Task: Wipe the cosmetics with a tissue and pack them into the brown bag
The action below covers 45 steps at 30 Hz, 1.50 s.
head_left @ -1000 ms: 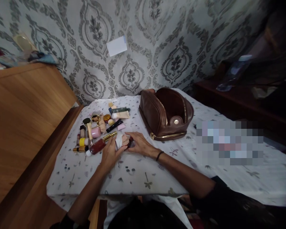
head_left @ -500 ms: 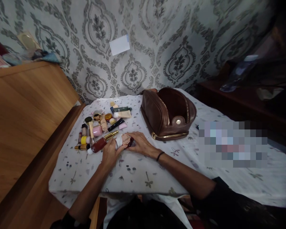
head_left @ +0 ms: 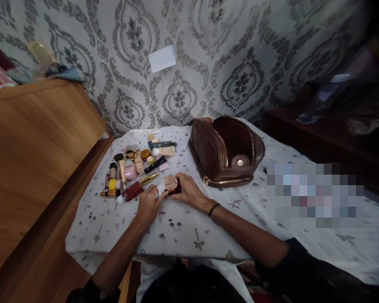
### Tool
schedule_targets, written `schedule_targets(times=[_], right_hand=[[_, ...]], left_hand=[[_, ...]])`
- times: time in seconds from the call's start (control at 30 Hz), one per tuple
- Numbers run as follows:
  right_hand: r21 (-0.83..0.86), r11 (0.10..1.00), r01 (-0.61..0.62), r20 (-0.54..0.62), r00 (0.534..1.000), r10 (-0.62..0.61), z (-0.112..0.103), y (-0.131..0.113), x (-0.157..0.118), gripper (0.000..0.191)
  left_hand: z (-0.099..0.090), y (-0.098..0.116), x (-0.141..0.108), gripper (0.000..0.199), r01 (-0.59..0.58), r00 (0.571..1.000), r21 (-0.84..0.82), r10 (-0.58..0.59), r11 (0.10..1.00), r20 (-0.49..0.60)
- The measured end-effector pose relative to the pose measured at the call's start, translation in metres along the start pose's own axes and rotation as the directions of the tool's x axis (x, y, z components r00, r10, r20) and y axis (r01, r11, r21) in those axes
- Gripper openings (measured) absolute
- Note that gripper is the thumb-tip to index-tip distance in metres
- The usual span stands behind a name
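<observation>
Over on the right, a pixelated block (head_left: 312, 195) blots out part of the tablecloth (head_left: 183, 235), and the plastic bottle (head_left: 324, 99) beyond fades into shadow. The bag (head_left: 208, 155) gapes wide, its depths too dark to read. Both sleeves (head_left: 278, 259) run off the bottom.

Now the edges: cabinet (head_left: 41, 147) hard by on the left, wall (head_left: 177, 25) at the back, near edge just before the lap. There's working room from the wrists down to that edge, and a strip parts the right hand (head_left: 189, 191) from the bag. Tighter on the other side, with the red bottle (head_left: 133, 191) close by the left hand (head_left: 148, 205) (front of a whole jumble of cosmetics).

And centre stage, between the hands: what looks like a jar (head_left: 170, 183), pink-topped, dark-sided. The left pinches a white piece (head_left: 161, 189) against it; the right curls round the far side, fingertips partly hidden.
</observation>
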State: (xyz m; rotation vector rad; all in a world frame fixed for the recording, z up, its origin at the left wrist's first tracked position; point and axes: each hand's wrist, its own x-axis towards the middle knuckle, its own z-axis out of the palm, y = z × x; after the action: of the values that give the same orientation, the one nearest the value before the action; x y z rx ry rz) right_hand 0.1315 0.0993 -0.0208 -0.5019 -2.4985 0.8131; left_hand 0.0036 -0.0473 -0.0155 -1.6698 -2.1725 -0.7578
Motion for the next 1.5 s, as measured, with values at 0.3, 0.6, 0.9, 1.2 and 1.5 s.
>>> schedule_targets(times=[0.3,0.6,0.9,1.2,1.5], right_hand=[[0.015,0.998,0.064,-0.001,0.998,-0.064,0.0,0.001,-0.003,0.057],[0.031,0.992,0.124,-0.049,0.991,-0.122,0.0,0.004,-0.005,0.05],[-0.003,0.995,0.099,-0.042,0.994,-0.099,0.005,0.014,-0.002,0.067],[-0.037,0.997,0.071,-0.014,0.997,-0.071,-0.003,0.005,-0.002,0.059],[-0.113,0.993,0.038,-0.018,0.999,-0.041,-0.008,-0.003,-0.004,0.057]], left_hand=[[0.001,0.011,0.0,0.037,0.096,0.994,0.069,-0.1,0.993,0.05],[0.0,0.007,0.007,0.032,0.11,0.993,0.002,-0.11,0.994,0.05],[0.0,0.004,0.003,0.034,0.075,0.997,-0.041,-0.074,0.996,0.02],[0.0,0.005,-0.001,0.032,0.034,0.999,0.099,-0.038,0.994,0.032],[-0.002,0.011,-0.001,0.027,0.062,0.997,0.08,-0.066,0.995,0.044]])
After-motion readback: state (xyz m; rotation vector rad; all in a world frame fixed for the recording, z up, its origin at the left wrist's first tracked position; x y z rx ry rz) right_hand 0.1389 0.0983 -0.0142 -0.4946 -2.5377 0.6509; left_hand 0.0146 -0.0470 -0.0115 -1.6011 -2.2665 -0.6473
